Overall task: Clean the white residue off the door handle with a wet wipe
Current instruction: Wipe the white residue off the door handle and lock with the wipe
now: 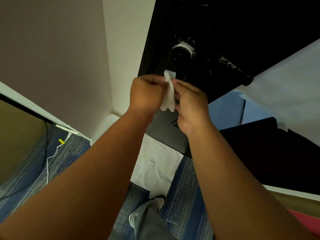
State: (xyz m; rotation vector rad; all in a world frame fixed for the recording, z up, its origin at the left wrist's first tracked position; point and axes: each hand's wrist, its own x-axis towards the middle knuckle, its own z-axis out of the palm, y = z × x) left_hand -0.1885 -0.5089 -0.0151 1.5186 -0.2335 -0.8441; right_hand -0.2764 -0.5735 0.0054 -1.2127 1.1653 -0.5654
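The black flat-faced door (pixel 233 23) fills the upper right. Its black lever handle (pixel 214 64) runs from a round black rosette (pixel 181 53) out toward the right. Both bare forearms rise from the lower edge and converge just below the rosette. The white crumpled wet wipe (pixel 169 94) hangs between the hands, near the handle but not touching it. White powdery residue (pixel 226 62) streaks the outer half of the lever, and a second band arcs over the top of the rosette; neither appears to have been wiped. Assessment: the step in hand is readying the wipe. It should be opened into a flat pad broad enough to wrap the lever, then drawn from rosette to tip in one direction. A clean face should be turned out before fingertip pressure is worked around the rosette's rim. The lever may dip under load, so steadying it is advisable. Pose: the left hand (pixel 146 91) is knuckles-up, fingers curled, pinching the wipe's left edge. The right hand (pixel 192 101) pinches the right edge between thumb and curled fingers. One corner of the wipe stands above the knuckles.
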